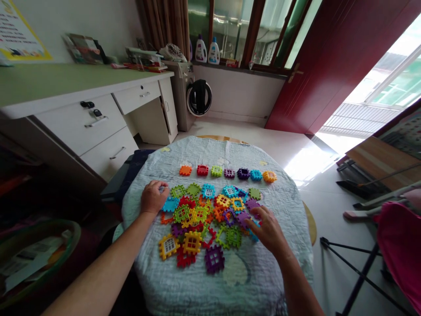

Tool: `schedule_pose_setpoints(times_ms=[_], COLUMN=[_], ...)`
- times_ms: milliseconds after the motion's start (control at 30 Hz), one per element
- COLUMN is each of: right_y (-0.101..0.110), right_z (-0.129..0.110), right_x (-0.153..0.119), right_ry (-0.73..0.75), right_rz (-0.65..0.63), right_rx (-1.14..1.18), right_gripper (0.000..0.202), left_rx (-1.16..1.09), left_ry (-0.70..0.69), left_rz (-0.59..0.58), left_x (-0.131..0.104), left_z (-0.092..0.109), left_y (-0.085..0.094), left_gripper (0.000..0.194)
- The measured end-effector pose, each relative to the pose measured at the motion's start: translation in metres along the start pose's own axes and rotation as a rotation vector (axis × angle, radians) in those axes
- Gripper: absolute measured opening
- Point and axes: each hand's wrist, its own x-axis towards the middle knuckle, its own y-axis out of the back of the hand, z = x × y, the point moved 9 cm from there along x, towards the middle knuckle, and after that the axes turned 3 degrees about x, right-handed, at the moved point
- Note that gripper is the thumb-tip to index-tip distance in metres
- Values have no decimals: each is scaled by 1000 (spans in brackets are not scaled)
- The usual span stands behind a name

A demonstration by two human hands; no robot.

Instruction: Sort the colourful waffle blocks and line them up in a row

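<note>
A heap of colourful plastic building blocks (200,214), square with notched edges and some with window grilles, lies on the cloth-covered table (263,276). My left hand (154,196) rests at the heap's left edge, fingers loosely bent, near a blue block (170,204); I see nothing held in it. Over the right side of the heap is my right hand (265,226), thumb and fingers apart, its tips close to a purple block (244,219). Whether they touch that block is hard to tell. A dark purple window block (215,259) lies at the front.
Behind the heap, several block pieces stand in a row, from an orange one (185,170) to a yellow-orange one (269,176). A basket (70,245) is at the left, a folding chair with pink fabric (399,245) at the right. Beyond stand a desk (95,81) and washing machine (184,94).
</note>
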Motion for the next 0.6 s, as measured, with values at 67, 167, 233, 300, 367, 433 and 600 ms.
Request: schedule_pose_setpoints(times_ms=[67,167,233,300,367,433,600], right_y=[-12,-23,-26,-23,-13,0,16], right_z=[-10,-17,-17,-14,-8,3,33], right_x=[-7,-12,-12,-9,-3,6,28], right_ry=[16,-6,-20,-15,-9,-31,-125], right_rz=[-40,-39,-28,-1,45,108,190], right_rx=[-80,-184,-197,-174,-153,-164,-228], right_gripper=[36,44,43,41,42,44,49], left_rx=[0,0,1,0,-1,0,-4], left_ry=[-3,1,3,-2,-6,-9,-7], left_rz=[3,4,2,2,4,8,17], left_x=[0,0,0,0,0,0,-1], left_z=[1,0,0,0,0,0,-2], left_y=[1,1,1,1,0,0,0], left_gripper=[18,17,17,17,17,18,18])
